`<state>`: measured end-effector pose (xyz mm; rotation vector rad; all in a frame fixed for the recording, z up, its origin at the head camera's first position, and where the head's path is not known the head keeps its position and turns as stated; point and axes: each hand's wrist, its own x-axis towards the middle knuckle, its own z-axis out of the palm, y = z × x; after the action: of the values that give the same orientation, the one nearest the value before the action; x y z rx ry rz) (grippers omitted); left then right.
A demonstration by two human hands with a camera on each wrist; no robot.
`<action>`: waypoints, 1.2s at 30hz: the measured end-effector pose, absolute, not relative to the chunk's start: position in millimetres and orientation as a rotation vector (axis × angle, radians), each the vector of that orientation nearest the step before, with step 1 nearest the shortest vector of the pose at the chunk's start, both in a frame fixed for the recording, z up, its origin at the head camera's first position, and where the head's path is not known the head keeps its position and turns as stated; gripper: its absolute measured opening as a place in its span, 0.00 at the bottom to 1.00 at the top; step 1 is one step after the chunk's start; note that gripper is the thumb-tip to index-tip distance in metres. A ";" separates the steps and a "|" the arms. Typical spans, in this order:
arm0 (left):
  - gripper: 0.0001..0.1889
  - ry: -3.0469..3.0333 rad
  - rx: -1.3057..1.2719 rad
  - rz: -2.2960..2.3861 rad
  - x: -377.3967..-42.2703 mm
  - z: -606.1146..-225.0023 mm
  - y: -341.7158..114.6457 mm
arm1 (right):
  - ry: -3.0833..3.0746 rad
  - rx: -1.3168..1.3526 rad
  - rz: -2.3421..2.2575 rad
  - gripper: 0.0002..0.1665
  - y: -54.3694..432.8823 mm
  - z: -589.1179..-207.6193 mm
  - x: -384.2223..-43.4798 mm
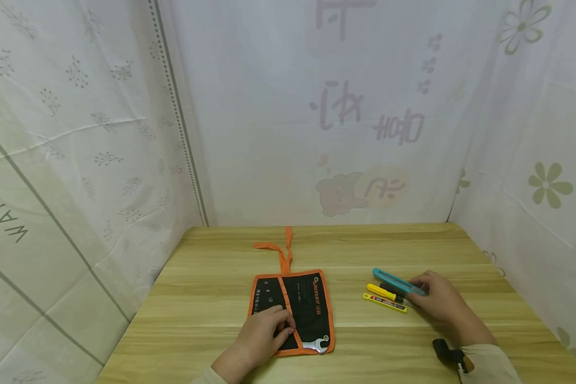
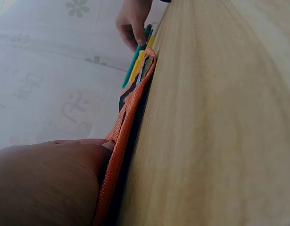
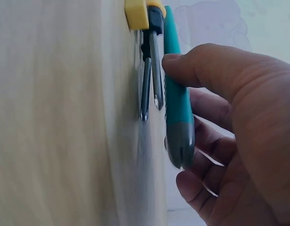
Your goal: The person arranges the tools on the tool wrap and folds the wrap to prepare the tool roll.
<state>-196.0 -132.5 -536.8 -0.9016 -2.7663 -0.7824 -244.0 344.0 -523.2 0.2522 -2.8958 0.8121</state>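
A black tool pouch with orange trim lies flat on the table, and the open end of a wrench pokes out of its pocket. My left hand pinches the pocket's orange edge between thumb and fingers, beside the wrench. Off to the right, my right hand holds a teal utility knife with a grey end, thumb on one side and fingers on the other. Close beside the knife lie a yellow screwdriver, a second, dark-handled screwdriver, and a slim yellow case with a printed label.
Orange tie straps run from the pouch toward the back of the wooden table. Printed cloth curtains surround the table at the back and both sides. A black wrist device sits at the right sleeve.
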 end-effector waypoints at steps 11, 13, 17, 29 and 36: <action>0.06 -2.738 -0.908 -0.796 -195.6 -537.8 -133.4 | -2.867 0.275 0.809 0.19 336.5 -524.1 -242.8; 0.06 -2.720 -0.915 -0.799 -195.4 -538.0 -133.8 | -2.855 0.284 0.809 0.19 335.2 -524.7 -242.8; 0.06 -2.706 -0.916 -0.796 -195.2 -538.1 -133.9 | -2.821 0.310 0.817 0.18 331.5 -524.5 -242.5; 0.06 -2.691 -0.914 -0.779 -195.7 -539.5 -133.5 | -2.753 0.433 0.856 0.19 318.0 -520.4 -239.6; 0.06 -2.663 -0.926 -0.788 -195.7 -541.0 -134.1 | -2.762 0.503 0.900 0.21 306.2 -517.9 -237.3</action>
<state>-195.7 -134.1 -541.0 -0.9257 -2.6626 -0.7881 -237.3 306.2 -517.9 0.5025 -2.7622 0.8999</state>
